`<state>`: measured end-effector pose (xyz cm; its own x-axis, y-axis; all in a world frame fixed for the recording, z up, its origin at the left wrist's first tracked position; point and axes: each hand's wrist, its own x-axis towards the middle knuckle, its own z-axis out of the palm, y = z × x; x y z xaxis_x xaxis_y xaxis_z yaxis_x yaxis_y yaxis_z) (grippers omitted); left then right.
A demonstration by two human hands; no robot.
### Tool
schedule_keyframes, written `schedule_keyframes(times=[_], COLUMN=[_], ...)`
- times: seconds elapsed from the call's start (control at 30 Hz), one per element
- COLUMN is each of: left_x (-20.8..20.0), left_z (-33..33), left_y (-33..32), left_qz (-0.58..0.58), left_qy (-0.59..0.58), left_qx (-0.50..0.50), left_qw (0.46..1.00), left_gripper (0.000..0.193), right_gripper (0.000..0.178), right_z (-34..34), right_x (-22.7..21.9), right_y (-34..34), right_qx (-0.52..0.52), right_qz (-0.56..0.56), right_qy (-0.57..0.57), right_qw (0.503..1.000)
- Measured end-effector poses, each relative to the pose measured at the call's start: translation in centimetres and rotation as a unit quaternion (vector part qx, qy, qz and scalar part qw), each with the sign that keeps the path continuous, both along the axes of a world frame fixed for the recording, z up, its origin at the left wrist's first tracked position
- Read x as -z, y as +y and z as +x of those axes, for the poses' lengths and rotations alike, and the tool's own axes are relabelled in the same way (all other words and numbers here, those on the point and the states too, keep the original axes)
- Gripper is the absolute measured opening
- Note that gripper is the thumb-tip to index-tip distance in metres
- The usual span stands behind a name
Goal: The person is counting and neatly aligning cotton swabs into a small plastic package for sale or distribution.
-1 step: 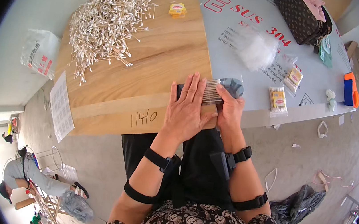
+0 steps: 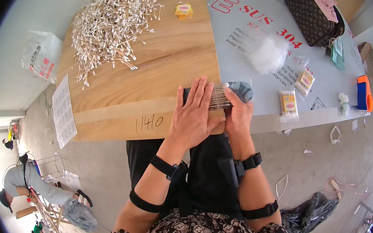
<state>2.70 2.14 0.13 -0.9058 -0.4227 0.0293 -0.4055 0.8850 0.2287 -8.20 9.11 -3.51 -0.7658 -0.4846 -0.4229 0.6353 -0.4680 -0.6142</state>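
Observation:
At the table's near edge, a row of cotton swabs lies side by side on a dark, round-ended piece with a grey pattern, with clear plastic around its right end. My left hand rests flat over the swabs' left part, fingers stretched out. Its palm hides what lies beneath. From the right, my right hand grips the swabs and the patterned piece, thumb on top and fingers curled underneath, mostly hidden. Right of it lie two filled swab packs, one near the edge and another farther back.
A big heap of loose cotton swabs covers the wooden table's far left. Small yellow cards lie beside it. On the grey sheet are clear bags, a brown patterned bag and an orange-and-blue tool. A person bends over at left.

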Motion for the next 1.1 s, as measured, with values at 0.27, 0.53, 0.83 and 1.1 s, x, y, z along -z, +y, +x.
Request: schedule_keyframes(times=[0.27,0.53,0.83,1.1], left_x=[-0.2,-0.3,0.1,-0.5], left_z=[0.3,0.3,0.5,0.5], left_y=[-0.6,-0.8,0.6,1.1], left_qz=[-0.005,-0.001,-0.002,0.011], left_qy=[-0.009,-0.003,-0.002,-0.002], left_qx=[0.026,0.028,-0.037,-0.037], left_qw=[1.000,1.000,0.999,0.999], left_gripper=[0.085,0.088,0.088,0.086], right_gripper=[0.011,0.017,0.014,0.020], right_z=[0.0,-0.8,-0.3,0.4], right_x=[-0.3,0.0,-0.3,0.7], right_y=[-0.4,-1.1,-0.6,1.4], right_qx=[0.067,0.068,0.041,-0.028], right_qz=[-0.037,0.072,0.032,-0.035], right_qy=[-0.107,-0.090,-0.041,0.012], right_qw=[0.991,0.991,0.998,0.999])
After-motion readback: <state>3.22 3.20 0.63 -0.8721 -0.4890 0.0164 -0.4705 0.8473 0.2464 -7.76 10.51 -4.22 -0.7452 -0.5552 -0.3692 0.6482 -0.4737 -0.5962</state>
